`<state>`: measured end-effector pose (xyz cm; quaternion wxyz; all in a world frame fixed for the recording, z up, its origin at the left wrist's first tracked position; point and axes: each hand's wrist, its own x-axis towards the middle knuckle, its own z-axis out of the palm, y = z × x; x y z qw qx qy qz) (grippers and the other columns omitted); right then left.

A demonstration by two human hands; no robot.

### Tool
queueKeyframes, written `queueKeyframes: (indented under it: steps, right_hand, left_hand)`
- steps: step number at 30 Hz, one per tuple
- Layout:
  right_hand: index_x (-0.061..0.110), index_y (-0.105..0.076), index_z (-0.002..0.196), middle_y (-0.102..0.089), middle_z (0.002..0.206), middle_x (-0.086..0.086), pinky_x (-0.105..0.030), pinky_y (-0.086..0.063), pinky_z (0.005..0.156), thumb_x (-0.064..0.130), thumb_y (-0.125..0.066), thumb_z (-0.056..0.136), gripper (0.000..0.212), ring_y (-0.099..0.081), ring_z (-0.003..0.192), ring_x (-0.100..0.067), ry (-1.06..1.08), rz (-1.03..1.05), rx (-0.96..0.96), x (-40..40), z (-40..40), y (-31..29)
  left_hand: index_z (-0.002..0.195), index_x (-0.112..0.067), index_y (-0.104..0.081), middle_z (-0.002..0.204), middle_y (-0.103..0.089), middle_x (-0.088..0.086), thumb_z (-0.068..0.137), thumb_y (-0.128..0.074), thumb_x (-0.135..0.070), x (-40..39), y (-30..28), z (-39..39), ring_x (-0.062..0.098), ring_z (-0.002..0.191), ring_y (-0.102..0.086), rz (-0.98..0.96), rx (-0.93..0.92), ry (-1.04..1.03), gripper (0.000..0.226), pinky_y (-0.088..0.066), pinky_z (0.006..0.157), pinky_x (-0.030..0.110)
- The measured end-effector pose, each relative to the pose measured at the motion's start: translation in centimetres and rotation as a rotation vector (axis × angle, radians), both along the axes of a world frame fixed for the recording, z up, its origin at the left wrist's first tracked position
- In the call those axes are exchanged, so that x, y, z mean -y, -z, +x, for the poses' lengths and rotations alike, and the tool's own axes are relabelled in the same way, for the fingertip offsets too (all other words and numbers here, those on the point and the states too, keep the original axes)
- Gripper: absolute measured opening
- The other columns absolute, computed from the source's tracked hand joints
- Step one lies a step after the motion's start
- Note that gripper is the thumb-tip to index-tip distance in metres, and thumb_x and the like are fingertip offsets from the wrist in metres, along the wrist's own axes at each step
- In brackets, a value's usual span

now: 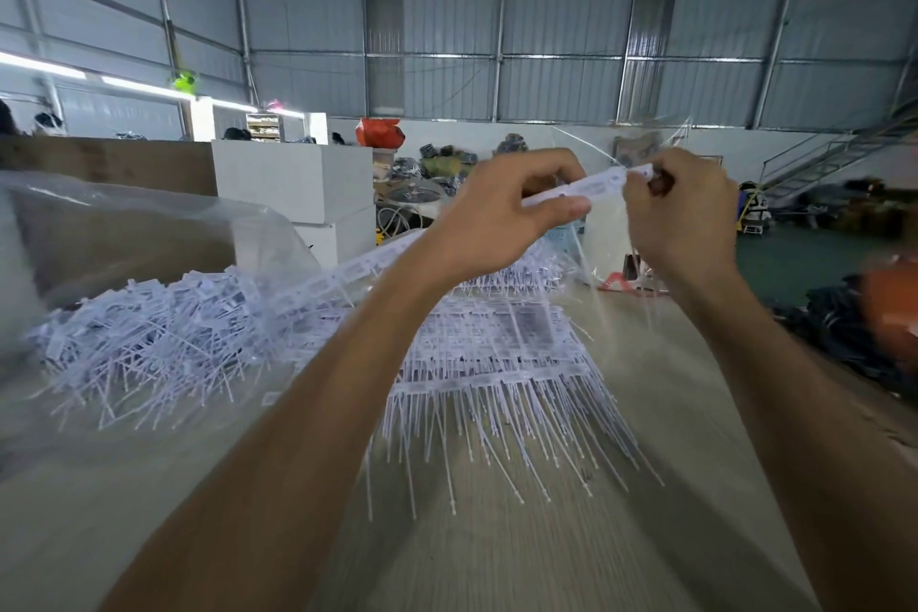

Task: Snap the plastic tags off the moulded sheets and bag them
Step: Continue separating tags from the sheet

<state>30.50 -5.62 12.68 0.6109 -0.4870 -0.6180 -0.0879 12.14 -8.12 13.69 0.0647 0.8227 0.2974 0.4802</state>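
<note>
both hands are raised above the wooden table [621, 537], working on one strip of white plastic tags [591, 188]. the left hand [501, 209] has its fingers curled round the strip near its upper end, thumb lying along the underside, while the right hand [680, 209] pinches the very tip of the same strip between thumb and fingers. the strip runs down and to the left from the hands, slanting toward the loose pile of snapped-off tags [149, 333] spread on the left part of the table. straight under the forearms lies a stack of moulded sheets [501, 353], flat on the table, their thin white stems fanned out toward the viewer. a clear plastic bag [119, 224] sits crumpled at the left edge, just behind the loose pile and touching it. thin clear strands hang round the right hand, possibly film or the tags' own stems; the blur makes that hard to settle. in the background a white block counter [293, 184] stands beyond the table, with a red bag [378, 132] on goods behind it and a metal staircase [834, 149] at the far right.
</note>
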Motion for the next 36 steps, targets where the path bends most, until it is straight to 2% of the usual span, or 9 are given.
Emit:
queueKeyframes:
  steps: [2,6,9,15,19,22,27,31,36]
  right_hand:
    - [0.011,-0.068,0.094,-0.06,0.068,0.0,-0.015,-0.043,0.058,0.011,-0.058,0.098,0.011,-0.05,0.052,-0.011,-0.173,-0.074,-0.123,-0.6,1.3,0.4]
    - [0.028,-0.073,0.109,-0.068,0.073,0.005,-0.021,-0.049,0.049,0.006,-0.055,0.101,0.029,-0.054,0.05,-0.009,-0.484,-0.118,-0.172,-0.4,2.2,0.4]
    - [0.027,-0.077,0.1,-0.07,0.079,0.006,-0.023,-0.051,0.059,0.003,-0.052,0.101,0.034,-0.059,0.067,-0.008,-0.587,-0.156,-0.093,0.1,1.4,0.0]
    - [0.019,-0.078,0.099,-0.073,0.105,-0.004,-0.031,-0.049,0.062,0.01,-0.046,0.102,0.034,-0.06,0.08,-0.022,-0.714,-0.285,-0.014,1.2,0.4,-0.7]
    - [0.021,-0.075,0.105,-0.071,0.087,0.015,-0.017,-0.047,0.053,0.018,-0.058,0.101,0.017,-0.063,0.072,-0.01,-0.656,-0.282,0.179,1.8,0.4,-0.6]
    - [0.017,-0.074,0.108,-0.066,0.074,0.027,-0.01,-0.041,0.044,0.011,-0.067,0.096,0.015,-0.061,0.061,-0.001,-0.608,-0.232,0.238,1.7,0.3,-0.5]
    - [0.017,-0.074,0.111,-0.066,0.077,0.014,-0.008,-0.041,0.044,0.01,-0.066,0.096,0.019,-0.064,0.06,-0.002,-0.539,-0.184,0.189,1.8,0.0,-0.4]
    - [0.018,-0.071,0.117,-0.07,0.089,0.004,-0.014,-0.05,0.056,0.015,-0.067,0.096,0.021,-0.068,0.068,-0.01,-0.431,-0.172,0.276,1.4,0.2,-0.5]
    - [0.015,-0.074,0.114,-0.065,0.094,-0.005,-0.018,-0.05,0.069,0.012,-0.069,0.094,0.021,-0.063,0.073,-0.011,-0.418,-0.037,0.33,1.0,0.1,-0.4]
  left_hand:
    - [0.096,-0.02,-0.069,0.07,-0.062,-0.019,0.097,-0.065,-0.021,0.4,-0.4,0.0,0.004,0.064,-0.059,0.021,-0.027,-0.009,0.005,-0.048,0.066,0.029]
    - [0.107,-0.021,-0.067,0.076,-0.06,0.001,0.106,-0.048,-0.015,0.3,-0.2,-0.3,0.039,0.079,-0.061,-0.026,-0.113,-0.035,0.02,-0.053,0.075,0.052]
    - [0.108,-0.028,-0.062,0.076,-0.064,0.003,0.106,-0.047,-0.012,-0.1,0.6,-0.5,0.041,0.079,-0.06,-0.079,-0.088,-0.053,0.022,-0.051,0.074,0.051]
    - [0.097,-0.012,-0.055,0.066,-0.07,-0.004,0.1,-0.059,-0.01,-1.4,1.3,-1.1,0.03,0.072,-0.066,-0.114,0.06,-0.063,0.005,-0.055,0.069,0.046]
    - [0.098,-0.004,-0.063,0.069,-0.069,-0.001,0.092,-0.071,-0.01,-1.8,1.3,-1.2,0.014,0.068,-0.07,-0.11,0.143,-0.087,0.011,-0.059,0.068,0.033]
    - [0.093,-0.011,-0.067,0.08,-0.072,0.0,0.092,-0.072,-0.024,-2.3,1.5,-1.2,0.017,0.078,-0.07,-0.111,0.104,-0.182,0.014,-0.059,0.08,0.041]
    - [0.077,-0.024,-0.057,0.077,-0.061,-0.003,0.103,-0.054,-0.025,-2.5,1.8,-1.2,0.016,0.073,-0.056,-0.085,0.017,-0.23,0.026,-0.048,0.075,0.037]
    - [0.084,-0.015,-0.06,0.075,-0.068,-0.001,0.105,-0.051,-0.024,-2.4,1.6,-0.7,0.031,0.077,-0.067,-0.117,0.057,-0.208,0.025,-0.055,0.076,0.043]
    - [0.082,0.001,-0.058,0.064,-0.057,0.003,0.105,-0.05,-0.025,-2.4,1.5,-0.9,0.008,0.053,-0.051,-0.199,0.179,-0.148,0.036,-0.042,0.063,0.029]
